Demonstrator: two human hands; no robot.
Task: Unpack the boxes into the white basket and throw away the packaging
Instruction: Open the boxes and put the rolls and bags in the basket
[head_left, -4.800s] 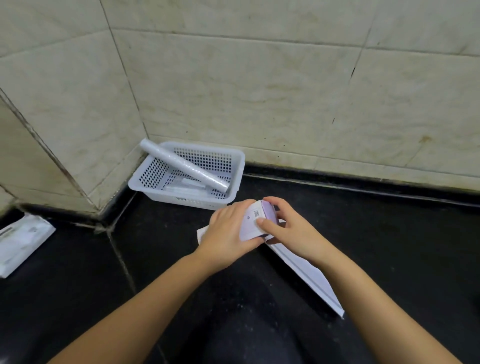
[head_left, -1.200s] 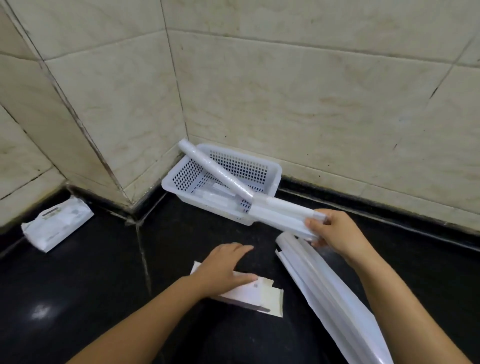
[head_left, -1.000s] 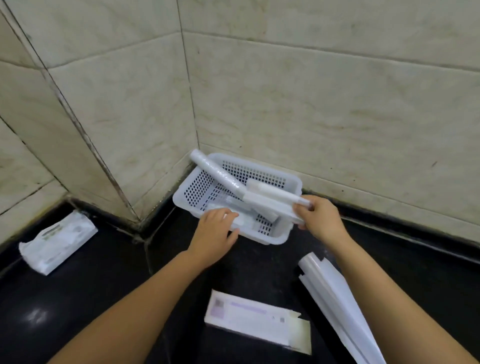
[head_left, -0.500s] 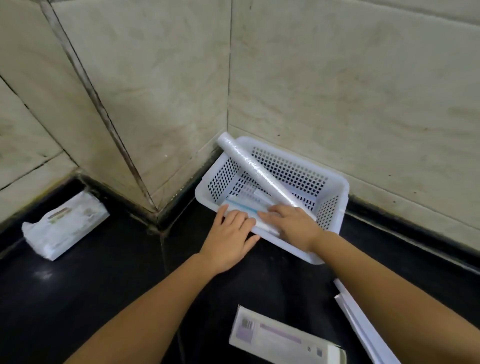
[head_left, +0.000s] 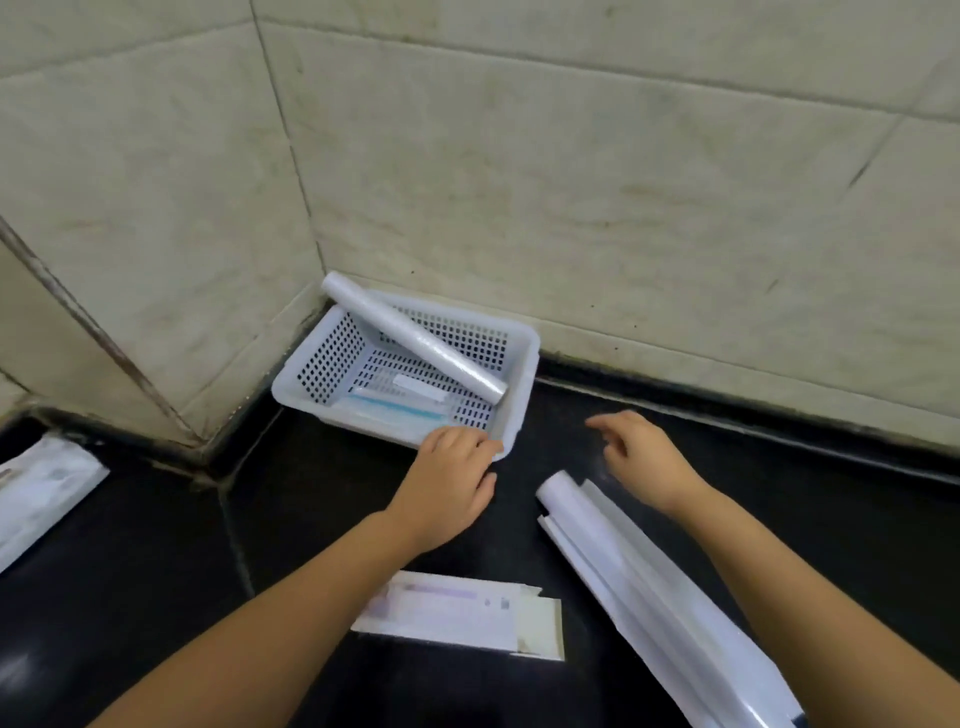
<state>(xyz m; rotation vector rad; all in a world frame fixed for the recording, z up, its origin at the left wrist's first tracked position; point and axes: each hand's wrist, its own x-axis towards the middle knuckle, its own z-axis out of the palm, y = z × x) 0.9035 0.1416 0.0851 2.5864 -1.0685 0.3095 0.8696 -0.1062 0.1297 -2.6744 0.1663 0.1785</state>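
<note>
Fingers of the right hand spread and empty above the worktop. Long white box just at its six o'clock, running toward five o'clock; the right hand's nearer. Left hand, holding nothing, rests fingertips on the white basket rim. Flat empty carton at its six o'clock.

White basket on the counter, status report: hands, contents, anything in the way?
Left hand on white perforated plastic basket rim; right hand open, empty. White roll leaning inside. Flattened white cardboard boxes undiscarded.
</note>
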